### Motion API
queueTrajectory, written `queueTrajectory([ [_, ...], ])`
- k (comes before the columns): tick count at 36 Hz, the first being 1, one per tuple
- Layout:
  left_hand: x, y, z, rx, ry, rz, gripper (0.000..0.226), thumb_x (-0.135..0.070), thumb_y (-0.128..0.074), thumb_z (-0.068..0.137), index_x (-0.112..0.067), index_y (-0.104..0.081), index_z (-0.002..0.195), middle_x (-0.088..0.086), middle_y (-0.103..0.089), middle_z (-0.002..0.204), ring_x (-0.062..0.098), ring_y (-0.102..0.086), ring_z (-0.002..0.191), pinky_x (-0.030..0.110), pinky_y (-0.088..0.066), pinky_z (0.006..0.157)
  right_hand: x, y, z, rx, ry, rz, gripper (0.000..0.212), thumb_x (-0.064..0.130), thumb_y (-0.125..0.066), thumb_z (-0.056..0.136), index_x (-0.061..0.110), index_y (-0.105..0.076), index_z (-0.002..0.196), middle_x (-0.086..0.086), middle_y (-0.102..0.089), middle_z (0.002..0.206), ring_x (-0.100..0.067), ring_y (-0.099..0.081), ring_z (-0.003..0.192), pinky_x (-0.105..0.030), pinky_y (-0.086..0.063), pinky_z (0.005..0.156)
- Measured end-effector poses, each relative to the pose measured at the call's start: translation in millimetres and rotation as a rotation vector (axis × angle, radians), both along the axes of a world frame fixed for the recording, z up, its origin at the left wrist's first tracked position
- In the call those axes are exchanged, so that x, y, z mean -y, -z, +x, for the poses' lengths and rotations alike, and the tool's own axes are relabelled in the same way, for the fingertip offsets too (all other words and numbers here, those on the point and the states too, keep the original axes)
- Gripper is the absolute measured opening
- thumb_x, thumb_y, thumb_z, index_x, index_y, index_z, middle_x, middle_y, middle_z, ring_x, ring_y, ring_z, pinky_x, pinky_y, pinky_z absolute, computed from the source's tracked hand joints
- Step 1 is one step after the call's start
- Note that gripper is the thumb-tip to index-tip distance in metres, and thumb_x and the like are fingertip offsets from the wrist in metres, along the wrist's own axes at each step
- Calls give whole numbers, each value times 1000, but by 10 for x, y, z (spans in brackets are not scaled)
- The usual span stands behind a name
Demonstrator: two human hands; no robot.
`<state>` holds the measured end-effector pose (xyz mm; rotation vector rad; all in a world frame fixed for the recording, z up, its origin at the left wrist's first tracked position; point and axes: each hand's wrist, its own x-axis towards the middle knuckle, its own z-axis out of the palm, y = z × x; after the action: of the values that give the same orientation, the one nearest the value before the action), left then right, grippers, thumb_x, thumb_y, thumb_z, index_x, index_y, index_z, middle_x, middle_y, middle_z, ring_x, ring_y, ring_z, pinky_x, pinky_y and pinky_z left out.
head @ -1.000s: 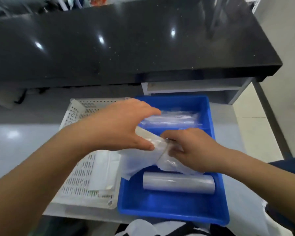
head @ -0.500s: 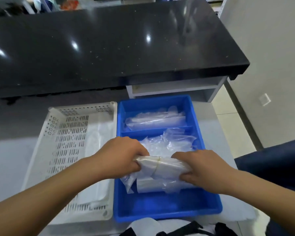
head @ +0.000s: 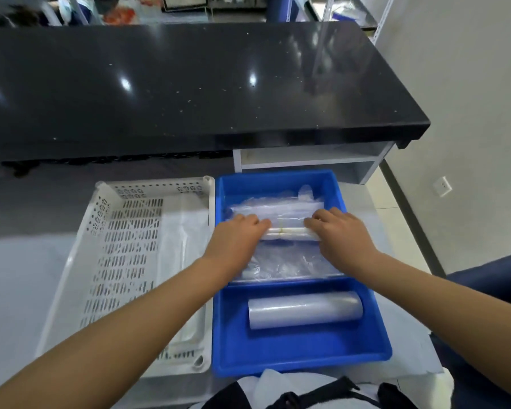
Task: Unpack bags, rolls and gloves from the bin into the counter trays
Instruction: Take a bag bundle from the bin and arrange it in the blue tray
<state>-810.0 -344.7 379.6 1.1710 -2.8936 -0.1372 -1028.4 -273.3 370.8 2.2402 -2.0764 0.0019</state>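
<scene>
A blue tray [head: 378, 338] with dividers sits on the grey counter. My left hand [head: 238, 236] and my right hand [head: 338, 231] both grip the ends of a banded bundle of clear plastic bags [head: 286, 233], held over the tray's far and middle sections. More clear bags [head: 278, 206] lie in the far compartment. Loose clear plastic [head: 289, 264] fills the middle one. A clear film roll [head: 304, 309] lies alone in the near compartment.
A white perforated tray [head: 124, 261] stands left of the blue one, with flat white packs [head: 186, 231] along its right side. A black countertop [head: 189, 84] overhangs behind. A dark bag with white cloth [head: 307, 391] sits at the near edge.
Both hands carried the bag bundle from over the near compartment to the far part of the blue tray. The film roll is uncovered again.
</scene>
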Motion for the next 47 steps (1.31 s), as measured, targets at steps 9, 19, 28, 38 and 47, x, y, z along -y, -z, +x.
queueTrajectory([
  [9, -143, 164, 24, -107, -30, -8, 52, 5, -66, 77, -16, -63, 124, 8, -71, 111, 33, -65, 97, 39, -54, 67, -97, 142, 28, 67, 69, 44, 39, 0, -76, 71, 13, -72, 108, -5, -71, 94, -29, -63, 84, -37, -55, 61],
  [19, -229, 218, 10, 28, -23, 55, 45, -6, -48, 94, -27, -53, 133, 3, -64, 116, 26, -61, 105, 33, -41, 74, -205, 171, 49, 79, 35, 226, 41, 6, -53, 87, 24, -66, 121, 0, -64, 109, -24, -59, 97, -35, -52, 76],
  [28, 197, 3, 17, 71, -49, 488, 41, -12, -53, 87, -36, -65, 118, -10, -66, 120, 20, -60, 105, 36, -52, 87, 96, -184, -140, 260, 83, 473, 37, 20, -64, 89, 26, -64, 126, -1, -65, 125, -23, -60, 110, -32, -48, 93],
  [38, 52, 206, 86, -136, -178, 161, 46, -13, -50, 97, -29, -49, 140, -2, -55, 139, 24, -54, 121, 34, -45, 97, 17, 62, -165, 237, 165, 76, 34, 18, -57, 93, 22, -64, 126, -3, -65, 125, -26, -60, 110, -38, -47, 95],
  [47, -166, 424, 160, -224, -109, -2, 48, -6, -75, 76, -18, -66, 122, 8, -62, 131, 31, -57, 120, 40, -44, 102, -112, 306, -140, 240, 151, -64, 32, 15, -63, 89, 15, -66, 121, -4, -69, 118, -28, -59, 112, -39, -39, 101],
])
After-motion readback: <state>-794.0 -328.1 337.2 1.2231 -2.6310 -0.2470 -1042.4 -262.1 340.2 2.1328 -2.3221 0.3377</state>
